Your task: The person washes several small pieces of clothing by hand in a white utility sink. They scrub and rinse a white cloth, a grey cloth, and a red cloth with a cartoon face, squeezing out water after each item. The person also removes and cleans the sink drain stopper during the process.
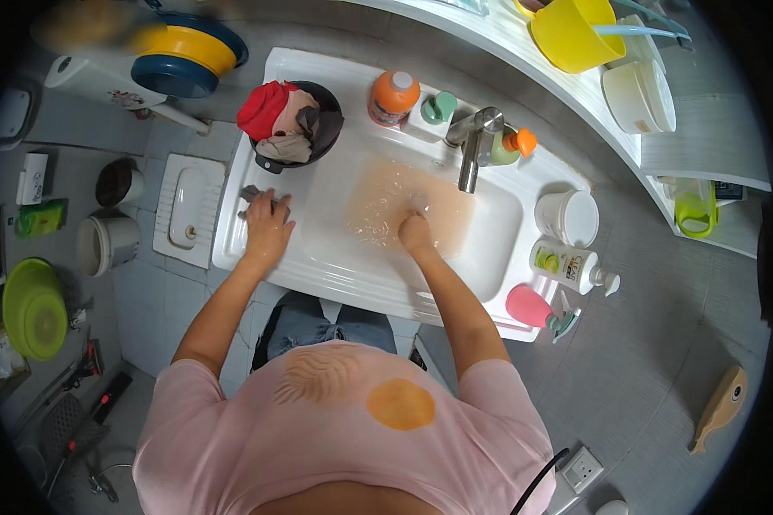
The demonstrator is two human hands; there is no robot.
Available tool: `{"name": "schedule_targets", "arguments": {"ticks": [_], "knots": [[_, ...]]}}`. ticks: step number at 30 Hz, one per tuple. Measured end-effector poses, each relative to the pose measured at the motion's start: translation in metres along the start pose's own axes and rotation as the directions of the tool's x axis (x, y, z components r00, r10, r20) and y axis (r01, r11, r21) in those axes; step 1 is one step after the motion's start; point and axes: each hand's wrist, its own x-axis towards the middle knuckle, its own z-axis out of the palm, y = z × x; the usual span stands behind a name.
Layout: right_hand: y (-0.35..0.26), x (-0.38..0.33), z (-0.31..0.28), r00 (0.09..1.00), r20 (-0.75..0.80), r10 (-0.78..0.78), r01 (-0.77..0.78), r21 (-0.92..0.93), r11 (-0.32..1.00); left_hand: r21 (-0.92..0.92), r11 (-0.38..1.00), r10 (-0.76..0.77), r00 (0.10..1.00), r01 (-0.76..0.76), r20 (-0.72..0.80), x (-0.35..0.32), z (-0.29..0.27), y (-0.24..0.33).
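Note:
My left hand (269, 230) rests on the left ledge of the white sink (318, 257). Its fingers are spread, and their tips touch a small dark grey cloth (251, 194). In the basin, my right hand (416, 233) is closed at the surface of cloudy, brownish water (386, 206) with some bubbles. Whatever its fingers may hold is hidden. Behind my left hand stands a dark basin (325, 101) heaped with red, beige and dark grey cloth (275, 120). A metal faucet (472, 150) reaches over the water from the back.
Along the sink's back edge stand an orange bottle (394, 96) and a green-topped white container (429, 116). A white tub (567, 217), a white pump bottle (567, 264) and a pink bottle (528, 305) line the right ledge. A shelf (575, 94) curves above the back right.

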Motion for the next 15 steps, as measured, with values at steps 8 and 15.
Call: {"name": "schedule_targets", "arguments": {"ticks": [8, 15], "knots": [[-0.001, 0.002, 0.009, 0.974, -0.102, -0.2, 0.162, -0.302, 0.94, -0.1, 0.995, -0.012, 0.994, 0.001, -0.107, -0.025, 0.001, -0.007], [-0.004, 0.022, 0.019, 0.985, 0.099, -0.139, 0.17, -0.512, 0.842, -0.093, 0.996, -0.013, 0.988, -0.001, -0.151, -0.026, 0.003, -0.004]]}}
